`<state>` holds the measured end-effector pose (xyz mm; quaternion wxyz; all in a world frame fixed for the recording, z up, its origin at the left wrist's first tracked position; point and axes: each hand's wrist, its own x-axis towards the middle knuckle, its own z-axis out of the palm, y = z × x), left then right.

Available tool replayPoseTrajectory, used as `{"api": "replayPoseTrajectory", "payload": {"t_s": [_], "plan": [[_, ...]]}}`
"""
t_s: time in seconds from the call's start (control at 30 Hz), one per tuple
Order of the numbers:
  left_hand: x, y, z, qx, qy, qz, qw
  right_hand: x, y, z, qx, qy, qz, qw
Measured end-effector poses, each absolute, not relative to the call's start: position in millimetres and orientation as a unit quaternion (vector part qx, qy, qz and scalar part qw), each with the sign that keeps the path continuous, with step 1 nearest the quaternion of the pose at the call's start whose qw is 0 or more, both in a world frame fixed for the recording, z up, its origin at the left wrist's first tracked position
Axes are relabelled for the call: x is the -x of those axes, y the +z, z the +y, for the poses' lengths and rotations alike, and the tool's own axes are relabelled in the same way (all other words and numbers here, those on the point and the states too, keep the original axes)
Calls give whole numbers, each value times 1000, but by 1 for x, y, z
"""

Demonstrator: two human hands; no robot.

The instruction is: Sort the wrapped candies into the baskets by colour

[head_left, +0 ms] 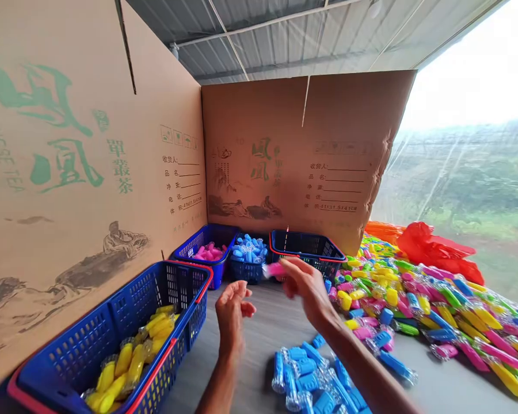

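Note:
My right hand point(304, 287) pinches a small pink plastic-wrapped piece point(275, 270) in front of the baskets at the back. Left of it, my left hand point(233, 316) is raised over the table with fingers loosely curled and apart, and nothing shows in it. Below my right forearm lies a loose group of blue wrapped pieces point(306, 368). Pink pieces point(209, 252) fill part of a blue basket point(218, 268) at the back left. Beside that, blue pieces point(249, 249) are heaped in a smaller basket point(247, 272).
A large blue basket point(69, 351) with yellow pieces point(133, 356) stands at the left. Another dark basket point(334, 259) with a red handle is at the back. Mixed coloured pieces point(414, 305) and a red plastic bag point(435, 250) cover the right side. Cardboard panels point(293, 161) rise behind.

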<state>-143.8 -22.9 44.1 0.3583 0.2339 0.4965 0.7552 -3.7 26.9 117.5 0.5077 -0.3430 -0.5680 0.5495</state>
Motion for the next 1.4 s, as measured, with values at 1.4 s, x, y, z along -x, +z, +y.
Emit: {"api": "replayPoseTrajectory", "payload": {"t_s": [1.4], "plan": [[26,1,133,-742,133,653,67,-187,-35,43,599,-82,-762,232]]}}
